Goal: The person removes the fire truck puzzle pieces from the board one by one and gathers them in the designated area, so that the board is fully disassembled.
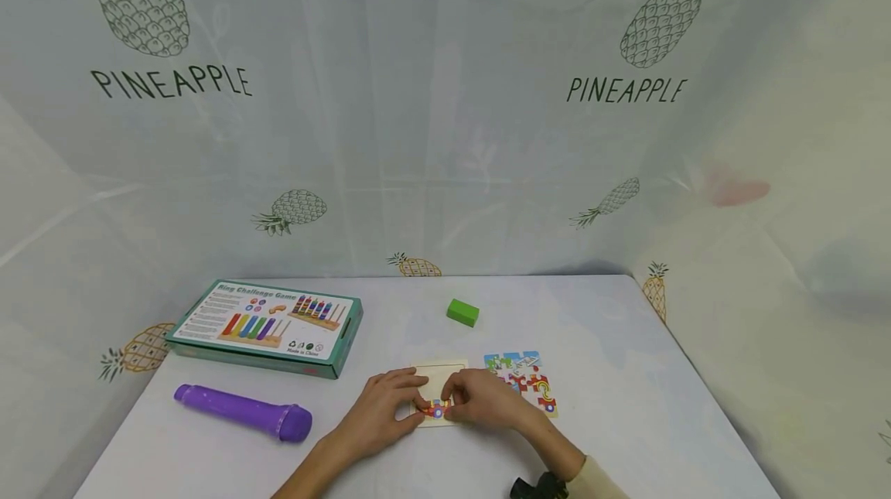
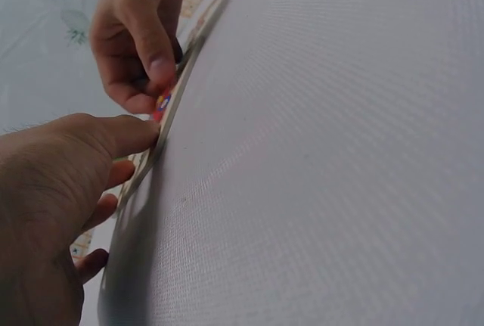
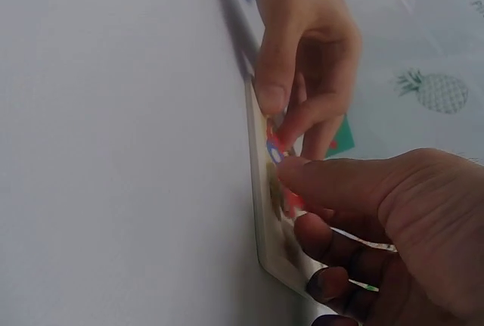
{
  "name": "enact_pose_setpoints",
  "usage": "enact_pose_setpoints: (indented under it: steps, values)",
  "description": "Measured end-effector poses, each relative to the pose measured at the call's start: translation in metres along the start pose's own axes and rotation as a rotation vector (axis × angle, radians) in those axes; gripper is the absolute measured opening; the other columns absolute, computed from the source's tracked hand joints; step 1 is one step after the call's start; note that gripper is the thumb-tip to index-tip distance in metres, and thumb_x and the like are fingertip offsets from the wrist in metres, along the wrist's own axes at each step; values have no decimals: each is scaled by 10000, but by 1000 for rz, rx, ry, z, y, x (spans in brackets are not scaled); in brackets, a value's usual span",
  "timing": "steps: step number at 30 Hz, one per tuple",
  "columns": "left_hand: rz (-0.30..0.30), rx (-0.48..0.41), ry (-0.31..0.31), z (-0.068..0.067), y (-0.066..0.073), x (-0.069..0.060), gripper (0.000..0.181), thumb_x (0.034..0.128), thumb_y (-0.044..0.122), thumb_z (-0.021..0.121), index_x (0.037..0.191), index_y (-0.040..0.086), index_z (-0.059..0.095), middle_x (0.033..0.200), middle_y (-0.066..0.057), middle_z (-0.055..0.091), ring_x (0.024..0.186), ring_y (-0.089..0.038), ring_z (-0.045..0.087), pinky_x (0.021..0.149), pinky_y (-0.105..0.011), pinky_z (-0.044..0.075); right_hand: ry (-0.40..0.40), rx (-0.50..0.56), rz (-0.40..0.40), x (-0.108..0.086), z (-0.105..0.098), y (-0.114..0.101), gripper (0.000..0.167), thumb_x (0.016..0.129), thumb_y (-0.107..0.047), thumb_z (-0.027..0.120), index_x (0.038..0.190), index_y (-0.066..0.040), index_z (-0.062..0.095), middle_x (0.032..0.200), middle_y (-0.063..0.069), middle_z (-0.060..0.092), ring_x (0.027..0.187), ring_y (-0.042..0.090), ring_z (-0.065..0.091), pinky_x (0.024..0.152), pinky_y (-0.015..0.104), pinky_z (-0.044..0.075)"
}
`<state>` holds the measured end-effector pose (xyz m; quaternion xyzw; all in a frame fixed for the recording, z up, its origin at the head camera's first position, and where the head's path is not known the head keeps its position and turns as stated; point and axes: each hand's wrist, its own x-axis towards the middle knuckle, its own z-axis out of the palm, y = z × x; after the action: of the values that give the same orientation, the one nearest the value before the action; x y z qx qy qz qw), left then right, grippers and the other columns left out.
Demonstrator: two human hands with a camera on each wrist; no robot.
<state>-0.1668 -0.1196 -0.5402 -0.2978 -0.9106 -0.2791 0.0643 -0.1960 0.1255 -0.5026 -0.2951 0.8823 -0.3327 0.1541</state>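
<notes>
A shallow pale wooden puzzle board [image 1: 440, 381] lies on the white table between both hands. Along its near edge are colourful red, yellow and blue jigsaw pieces [image 1: 438, 409]. My left hand [image 1: 376, 415] holds the board at its left side, thumb at the near edge and a bent index finger touching the pieces. From the other side, my right hand [image 1: 487, 398] pinches a red and blue piece [image 3: 275, 152] between thumb and fingers, low over the board. More jigsaw pieces [image 1: 525, 361] lie grouped just right of the board, partly hidden by the right hand.
A green-edged Ring Challenge Game box [image 1: 271, 321] lies at the back left. In front of it is a purple microphone-shaped tube [image 1: 244, 412]. A green block [image 1: 462, 312] sits behind the board. Pineapple-printed cloth [image 1: 445, 135] hangs behind the table.
</notes>
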Motion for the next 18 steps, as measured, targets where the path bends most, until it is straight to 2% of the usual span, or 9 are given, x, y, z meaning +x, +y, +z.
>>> enact_pose_setpoints:
  steps: [7, 14, 18]
  values:
    - [12, -11, 16, 1, 1, -1, 72, 867, 312, 779, 906, 344, 727, 1340, 65, 646, 1359, -246, 500, 1006, -552, 375, 27, 21, 11, 2, 2, -3, 144, 853, -170, 796, 873, -204, 657, 753, -131, 564, 663, 0, 504, 606, 200, 438]
    - [25, -18, 39, 0, 2, -1, 87, 855, 288, 794, 892, 329, 727, 1327, 63, 651, 1343, -266, 515, 1000, -568, 376, 15, 46, -4, 0, -3, 0, 129, 872, -161, 776, 890, -212, 658, 753, -148, 592, 671, -10, 530, 613, 196, 450]
    - [23, -15, 34, 0, 1, -1, 81, 861, 302, 790, 904, 336, 730, 1332, 76, 646, 1351, -251, 508, 1007, -564, 376, 36, 57, -1, -4, -11, 4, 125, 875, -165, 767, 899, -230, 664, 773, -141, 620, 700, 7, 558, 635, 213, 458]
